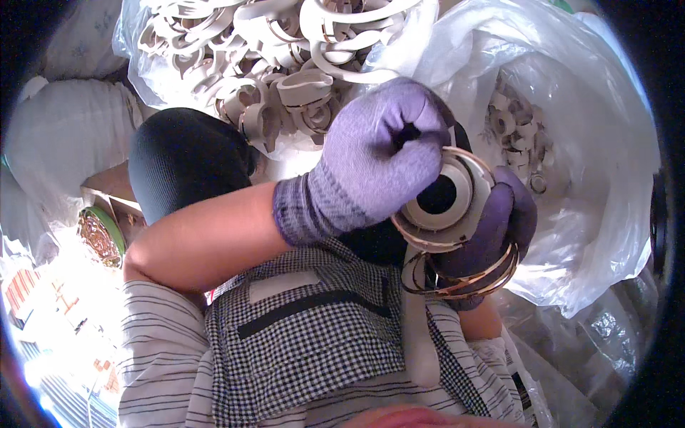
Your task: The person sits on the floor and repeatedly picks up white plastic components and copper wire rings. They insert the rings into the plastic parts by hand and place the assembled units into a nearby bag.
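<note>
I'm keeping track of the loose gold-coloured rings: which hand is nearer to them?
The right. The gold-coloured rings lie against the right hand; the left hand is farther off, above and left of them, by the round white part.

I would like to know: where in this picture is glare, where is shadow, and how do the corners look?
Head view: glare washes out the lower left, below the green-rimmed container; head view: the plastic bag has bright highlights; head view: the right hand looks darker than the left; head view: the corners are black.
</note>
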### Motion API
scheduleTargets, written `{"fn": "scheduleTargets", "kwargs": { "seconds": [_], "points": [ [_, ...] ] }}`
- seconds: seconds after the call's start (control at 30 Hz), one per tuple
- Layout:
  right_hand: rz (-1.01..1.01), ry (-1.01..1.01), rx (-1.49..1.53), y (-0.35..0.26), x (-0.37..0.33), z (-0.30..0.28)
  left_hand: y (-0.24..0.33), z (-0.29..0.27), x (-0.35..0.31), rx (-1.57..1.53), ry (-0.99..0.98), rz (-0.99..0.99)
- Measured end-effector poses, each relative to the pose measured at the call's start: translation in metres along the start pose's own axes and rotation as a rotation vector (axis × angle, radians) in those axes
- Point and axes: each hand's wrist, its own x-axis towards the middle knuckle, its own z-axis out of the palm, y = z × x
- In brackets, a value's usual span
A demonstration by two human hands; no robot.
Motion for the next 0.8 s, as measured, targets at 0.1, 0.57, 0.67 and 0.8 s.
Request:
{"fn": "scheduleTargets", "kwargs": {
  "seconds": [0.1, 0.57, 0.67, 0.8],
  "points": [
    [0.181, 0.012, 0.299, -0.001, -0.001, -0.009, 0.008, -0.003, -0.009, 0.093, -0.039, 0.056],
    [0.605, -0.154, 0.765, 0.0, 0.01, -0.022, 0.023, -0.011, -0.005, 0.083, -0.094, -0.04],
    [0.655, -0.154, 0.806, -0.004, 0.013, -0.023, 0.023, -0.009, -0.008, 0.074, -0.071, -0.064],
    [0.545, -0.261, 0.596, 0.003, 0.008, -0.027, 0.023, -0.006, -0.012, 0.017, -0.068, -0.113]
  ]
}}
